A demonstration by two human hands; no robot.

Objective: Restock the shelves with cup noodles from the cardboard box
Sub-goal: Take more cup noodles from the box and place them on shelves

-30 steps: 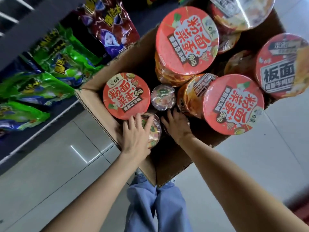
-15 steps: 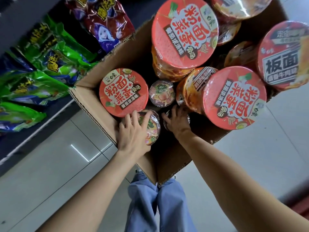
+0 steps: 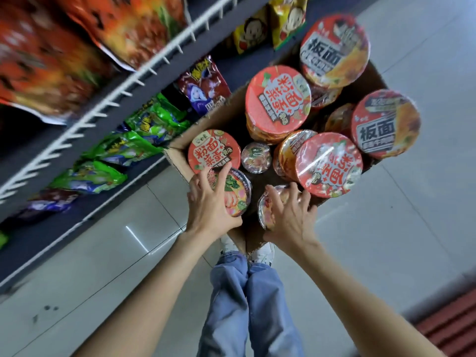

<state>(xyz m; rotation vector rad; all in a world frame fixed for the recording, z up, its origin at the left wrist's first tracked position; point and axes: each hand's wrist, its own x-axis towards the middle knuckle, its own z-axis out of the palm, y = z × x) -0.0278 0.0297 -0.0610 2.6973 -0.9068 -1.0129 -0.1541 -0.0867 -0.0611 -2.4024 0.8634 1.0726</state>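
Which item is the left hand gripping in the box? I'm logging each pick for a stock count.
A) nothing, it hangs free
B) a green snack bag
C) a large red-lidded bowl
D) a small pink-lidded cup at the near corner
D: the left hand has its fingers wrapped over the small pink-lidded cup at the near corner of the cardboard box, just below a large red-lidded bowl.

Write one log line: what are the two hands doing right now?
left hand: gripping small cup | right hand: gripping another small cup | place: cardboard box | shelf: not stocked yet
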